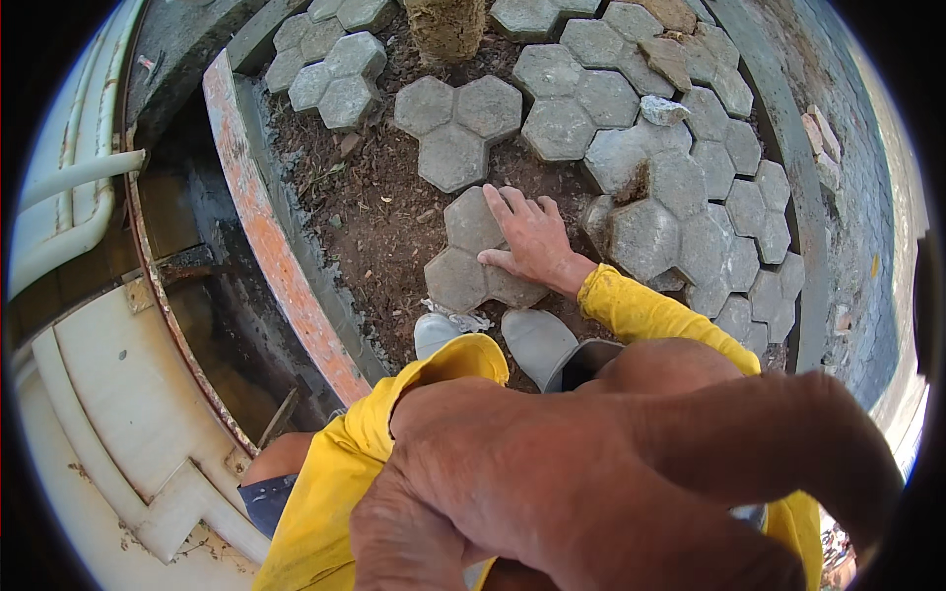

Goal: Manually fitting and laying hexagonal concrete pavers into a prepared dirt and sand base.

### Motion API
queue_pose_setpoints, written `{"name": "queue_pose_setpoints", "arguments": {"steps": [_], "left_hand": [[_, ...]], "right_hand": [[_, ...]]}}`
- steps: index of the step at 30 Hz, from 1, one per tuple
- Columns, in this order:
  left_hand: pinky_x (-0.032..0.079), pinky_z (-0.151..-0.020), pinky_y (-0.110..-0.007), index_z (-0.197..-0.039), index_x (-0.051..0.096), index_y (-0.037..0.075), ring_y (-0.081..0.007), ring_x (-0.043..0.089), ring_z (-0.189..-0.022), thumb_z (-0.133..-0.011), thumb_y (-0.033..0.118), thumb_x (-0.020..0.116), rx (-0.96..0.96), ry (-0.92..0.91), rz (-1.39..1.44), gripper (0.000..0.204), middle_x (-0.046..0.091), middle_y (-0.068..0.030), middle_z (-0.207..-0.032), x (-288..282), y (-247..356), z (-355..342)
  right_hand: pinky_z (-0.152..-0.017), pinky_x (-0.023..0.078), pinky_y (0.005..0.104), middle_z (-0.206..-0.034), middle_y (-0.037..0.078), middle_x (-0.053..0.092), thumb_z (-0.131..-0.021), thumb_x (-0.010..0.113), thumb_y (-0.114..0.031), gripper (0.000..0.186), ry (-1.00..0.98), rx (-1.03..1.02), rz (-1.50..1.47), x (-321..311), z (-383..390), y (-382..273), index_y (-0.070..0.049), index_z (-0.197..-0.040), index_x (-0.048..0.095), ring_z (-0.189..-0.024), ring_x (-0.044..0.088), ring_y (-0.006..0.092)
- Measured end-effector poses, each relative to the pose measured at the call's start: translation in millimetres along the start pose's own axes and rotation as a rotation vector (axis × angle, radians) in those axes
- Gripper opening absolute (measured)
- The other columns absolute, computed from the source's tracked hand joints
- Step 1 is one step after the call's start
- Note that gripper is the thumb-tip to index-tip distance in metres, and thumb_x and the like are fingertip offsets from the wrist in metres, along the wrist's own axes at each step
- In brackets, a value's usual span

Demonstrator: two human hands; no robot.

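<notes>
Two hands show, both coming out of yellow sleeves (pixel 641 310). The right hand (pixel 532 241) lies flat and spread, palm down, fingers (pixel 505 205) pointing away from the person, on a grey concrete paver (pixel 473 261) shaped like three hexagons joined in a cluster. It presses on the block and grips nothing; the thumb rests along the lower lobe. This paver sits on bare brown soil (pixel 379 212), apart from the others, just ahead of a pair of grey shoes (pixel 537 340).

The left hand (pixel 552 483) is very close to the camera, large and blurred, filling the lower part of the view. Its back faces up and the fingers seem loosely curled, but whether it has hold of anything I cannot tell.

Farther off on the soil lies a second three-lobed paver (pixel 455 123), also loose, and a third cluster (pixel 335 79) sits up left. To the right, many of the same rough, pitted grey blocks are fitted together into a laid patch of paving (pixel 690 197), with a small broken lump of concrete (pixel 662 110) resting on top and a dark gap of soil among them. A rough brown tree trunk (pixel 445 25) rises at the top edge.

Bounding the soil on the left runs a curved concrete kerb (pixel 271 251) with worn orange paint. Beyond it a dark drain channel (pixel 212 315) drops away, and pale white pipes (pixel 74 197) run along the far left.
</notes>
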State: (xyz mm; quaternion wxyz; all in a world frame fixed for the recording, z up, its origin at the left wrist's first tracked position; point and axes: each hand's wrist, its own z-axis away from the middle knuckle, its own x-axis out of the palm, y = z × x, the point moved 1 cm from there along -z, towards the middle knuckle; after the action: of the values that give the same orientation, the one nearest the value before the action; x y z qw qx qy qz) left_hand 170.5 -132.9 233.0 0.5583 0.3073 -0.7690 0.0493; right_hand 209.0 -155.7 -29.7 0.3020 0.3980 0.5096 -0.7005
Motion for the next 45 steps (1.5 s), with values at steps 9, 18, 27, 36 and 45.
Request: {"name": "queue_pose_setpoints", "arguments": {"steps": [9, 18, 27, 36, 45], "left_hand": [[0.042, -0.088, -0.04, -0.109, 0.06, -0.008, -0.0235, 0.06, -0.092, -0.089, 0.07, 0.05, 0.08, 0.153, 0.227, 0.081, 0.061, -0.0261, -0.11, 36, -15, 17], [0.041, -0.081, -0.039, -0.098, 0.061, -0.008, -0.0233, 0.06, -0.083, -0.088, 0.076, 0.044, 0.119, 0.209, 0.28, 0.087, 0.06, -0.0284, -0.11, 53, -15, 17], [0.034, -0.105, -0.05, -0.117, 0.054, 0.004, -0.0388, 0.045, -0.126, -0.081, 0.09, 0.031, -0.28, -0.174, -0.405, 0.096, 0.039, -0.0341, -0.141, -51, 8, 9], [0.033, -0.111, -0.052, -0.13, 0.046, 0.003, -0.0398, 0.043, -0.134, -0.097, 0.065, 0.038, -0.273, 0.121, -0.732, 0.071, 0.04, -0.028, -0.147, -101, 78, -15], [0.049, -0.089, -0.036, -0.118, 0.057, -0.004, -0.0248, 0.062, -0.103, -0.092, 0.035, 0.067, -0.604, 0.445, -1.775, 0.048, 0.063, -0.0178, -0.113, -213, 90, 37]], "right_hand": [[-0.1, 0.039, 0.0506, -0.137, 0.017, 0.048, -0.074, 0.079, -0.05, 0.1, 0.017, -0.006, -0.009, 4, 0, 0, -0.007, -0.151, 0.03, -0.115, 0.058, 0.0342], [-0.103, 0.037, 0.0536, -0.136, 0.019, 0.047, -0.075, 0.079, -0.049, 0.1, 0.007, 0.001, -0.017, 0, -4, -4, -0.006, -0.151, 0.029, -0.115, 0.058, 0.0346], [-0.102, 0.038, 0.0542, -0.14, 0.019, 0.047, -0.075, 0.077, -0.051, 0.097, 0.012, 0.011, 0.017, 14, -4, -12, -0.008, -0.15, 0.033, -0.117, 0.055, 0.0366], [-0.099, 0.04, 0.0475, -0.126, 0.016, 0.055, -0.081, 0.074, -0.038, 0.072, 0.182, -0.177, -0.299, -28, 21, 6, -0.005, -0.139, 0.046, -0.113, 0.056, 0.034], [-0.104, 0.039, 0.0437, -0.134, 0.015, 0.056, -0.081, 0.076, -0.027, 0.062, 0.565, 0.178, -0.098, -133, 65, 46, -0.006, -0.136, 0.054, -0.122, 0.053, 0.0333]]}}
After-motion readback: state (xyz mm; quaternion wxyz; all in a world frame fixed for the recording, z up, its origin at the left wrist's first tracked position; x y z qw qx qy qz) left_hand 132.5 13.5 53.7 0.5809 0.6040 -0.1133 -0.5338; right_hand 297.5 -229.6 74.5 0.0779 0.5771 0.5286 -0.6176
